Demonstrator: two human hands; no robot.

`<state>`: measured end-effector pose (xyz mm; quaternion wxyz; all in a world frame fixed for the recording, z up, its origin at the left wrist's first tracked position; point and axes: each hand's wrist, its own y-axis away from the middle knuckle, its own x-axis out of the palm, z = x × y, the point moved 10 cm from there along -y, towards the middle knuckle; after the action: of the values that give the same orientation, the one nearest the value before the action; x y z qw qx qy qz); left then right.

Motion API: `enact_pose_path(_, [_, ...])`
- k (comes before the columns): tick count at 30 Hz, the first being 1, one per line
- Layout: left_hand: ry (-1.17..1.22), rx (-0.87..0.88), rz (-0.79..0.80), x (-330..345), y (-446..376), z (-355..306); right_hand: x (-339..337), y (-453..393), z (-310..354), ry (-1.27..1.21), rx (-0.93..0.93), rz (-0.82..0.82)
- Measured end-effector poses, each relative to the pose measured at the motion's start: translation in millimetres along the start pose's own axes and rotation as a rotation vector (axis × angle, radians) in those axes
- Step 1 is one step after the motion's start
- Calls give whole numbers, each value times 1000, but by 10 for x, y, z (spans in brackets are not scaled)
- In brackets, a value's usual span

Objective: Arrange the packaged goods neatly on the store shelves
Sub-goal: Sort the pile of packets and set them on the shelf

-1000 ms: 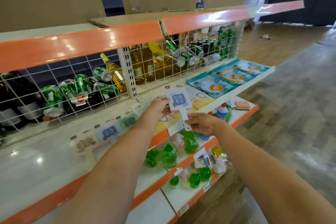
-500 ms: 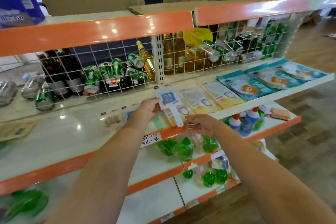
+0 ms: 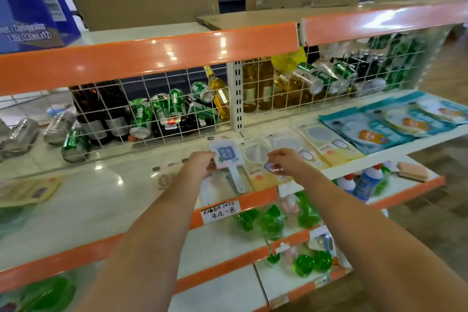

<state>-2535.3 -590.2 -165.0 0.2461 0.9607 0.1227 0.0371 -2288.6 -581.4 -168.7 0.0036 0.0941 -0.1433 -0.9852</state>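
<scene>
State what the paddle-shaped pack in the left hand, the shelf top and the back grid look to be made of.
Pack: seemingly glossy printed card or plastic film with a white plastic handle; it stays flat and stiff in the left hand.
Shelf: probably cream-painted metal, since lamps mirror sharply in it.
Grid: white-coated wire, thin crossing rods.

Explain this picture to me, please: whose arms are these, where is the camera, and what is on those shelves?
No machine here: these are a person's bare arms, filmed by a camera worn on the head, looking forward and down. The left hand pinches a small carded pack with a white handle over the white shelf. The right hand reaches onto flat yellow packets lying in a row there; whether it grips one is unclear. Further right lie teal pouches. Behind a wire grid, green cans and bottles lie jumbled. Lower shelves hold green bagged items.
</scene>
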Motion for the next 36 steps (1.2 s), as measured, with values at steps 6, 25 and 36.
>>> enact_pose_path(6, [-106, 4, 13, -46, -233, -19, -31, -225, 201, 274, -93, -143])
enact_pose_path(25, [-129, -4, -81, -102, -282, 88, 296, -518, 481, 569, -268, -36])
enact_pose_path(36, [-333, 27, -188, -109, -274, 109, 367, -570, 439, 664, -281, 50])
